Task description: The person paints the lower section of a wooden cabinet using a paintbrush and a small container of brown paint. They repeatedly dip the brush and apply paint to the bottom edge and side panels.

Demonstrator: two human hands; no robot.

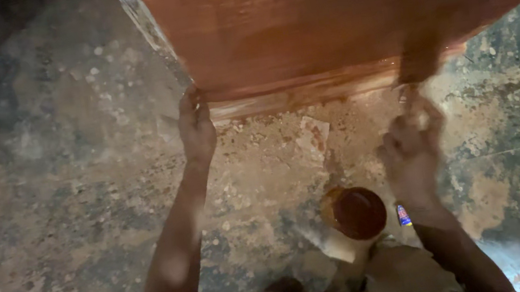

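Overhead, a large reddish-brown wooden panel (pixel 336 13) is seen, its flat face glossy and streaked as if freshly coated, while the thin front edge strip just below looks paler and only partly covered. As a judgement, most of the broad face appears stained, and the edge and the near right corner seem to be what is left.

At the left corner of the panel's front edge, the left hand (pixel 195 129) is raised, and its fingers are clenched around that corner, so the panel is steadied there. The forearm runs down toward the bottom of the view.

Below, between the two arms, a round tin (pixel 356 212) of dark red-brown liquid is set on the floor (pixel 66 214), open at the top, with a pale scrap beneath it. The floor is rough, mottled grey and tan, and heavily spattered with old patches.

Toward the right end of the front edge, the right hand (pixel 411 148) is blurred by motion; its fingers are closed around the handle of a brush (pixel 418 63), whose dark head is pressed against the panel's lower edge. The brush shape is smeared, so its bristles cannot be made out.
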